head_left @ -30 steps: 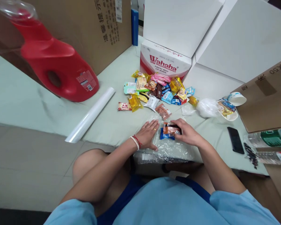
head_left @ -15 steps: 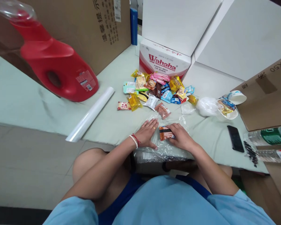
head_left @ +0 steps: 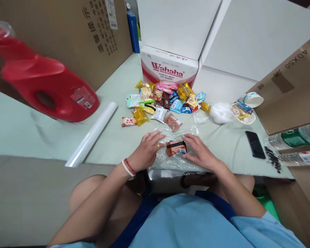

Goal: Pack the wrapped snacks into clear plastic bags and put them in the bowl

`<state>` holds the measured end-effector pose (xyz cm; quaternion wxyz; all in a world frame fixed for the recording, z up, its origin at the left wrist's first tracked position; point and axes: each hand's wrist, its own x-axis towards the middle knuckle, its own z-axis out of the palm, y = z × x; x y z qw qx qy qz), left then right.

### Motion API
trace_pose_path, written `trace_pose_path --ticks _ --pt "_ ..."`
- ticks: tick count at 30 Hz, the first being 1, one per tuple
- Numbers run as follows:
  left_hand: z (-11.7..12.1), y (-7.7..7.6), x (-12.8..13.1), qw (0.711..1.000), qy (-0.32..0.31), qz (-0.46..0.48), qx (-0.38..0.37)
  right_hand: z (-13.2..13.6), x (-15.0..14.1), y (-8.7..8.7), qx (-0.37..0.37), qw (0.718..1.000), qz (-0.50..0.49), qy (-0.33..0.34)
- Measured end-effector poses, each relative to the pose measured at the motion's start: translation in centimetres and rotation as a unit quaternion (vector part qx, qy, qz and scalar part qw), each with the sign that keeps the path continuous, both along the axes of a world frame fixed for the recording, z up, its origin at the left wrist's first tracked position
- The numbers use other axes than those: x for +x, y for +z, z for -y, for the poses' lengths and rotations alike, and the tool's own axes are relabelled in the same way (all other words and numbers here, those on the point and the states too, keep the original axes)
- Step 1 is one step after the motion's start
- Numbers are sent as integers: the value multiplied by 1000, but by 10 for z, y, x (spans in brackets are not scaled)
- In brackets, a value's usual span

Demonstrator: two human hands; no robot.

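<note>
A brown snack packet [head_left: 174,148] with a black band lies on a crinkled sheet of clear plastic film [head_left: 167,162] at the table's front edge. Just left of the packet is my left hand [head_left: 148,148], its fingers apart and nothing in it. My right hand [head_left: 200,152] is at the packet's right end, thumb and fingers spread, holding nothing; whether its fingertips touch the packet I cannot tell. Behind the film lies another brownish packet [head_left: 173,122], in front of a heap of colourful wrapped snacks [head_left: 167,100].
A white roll [head_left: 93,134] and a red jug [head_left: 49,89] stand on the left. Behind the snacks is a Wahaha box [head_left: 167,69]. To the right are a white plastic bag [head_left: 221,113], paper cups [head_left: 253,99], a phone [head_left: 255,144] and clear bottles [head_left: 297,139].
My right hand has let go of the brown packet and opened. My left hand has lifted from the film and shifted left. The camera view has turned slightly.
</note>
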<state>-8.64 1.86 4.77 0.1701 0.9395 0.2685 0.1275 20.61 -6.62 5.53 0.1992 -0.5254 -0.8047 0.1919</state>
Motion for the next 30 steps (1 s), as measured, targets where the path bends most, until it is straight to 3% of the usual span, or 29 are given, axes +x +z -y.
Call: trace_pose_path --ticks 4,8,11,13,18,21,23,26,30 --pt "24 5 -3 990 -133 -12 -43 49 20 -3 -4 1000 -3 9" --pt "35 -16 -8 986 -141 -87 -35 77 30 -28 -29 999 39 4" --pt "32 -31 -12 988 -130 -80 -28 76 34 -37 -34 999 22 4" --pt "25 -34 -14 989 -129 -55 -53 69 37 -33 -48 999 -4 24" --pt "-1 -20 -18 965 -132 32 -224 44 42 -3 -74 992 -93 39" --pt "-15 -13 -16 944 -38 83 -317 23 42 13 -102 987 -121 10" --pt "-21 -14 -12 939 60 91 -327 5 42 18 -138 981 -135 -31" --pt "-26 -21 -5 937 175 68 -293 -20 41 11 -203 960 -158 -110" --pt "-31 -26 0 943 268 43 -194 -39 40 -12 -231 951 -114 -172"
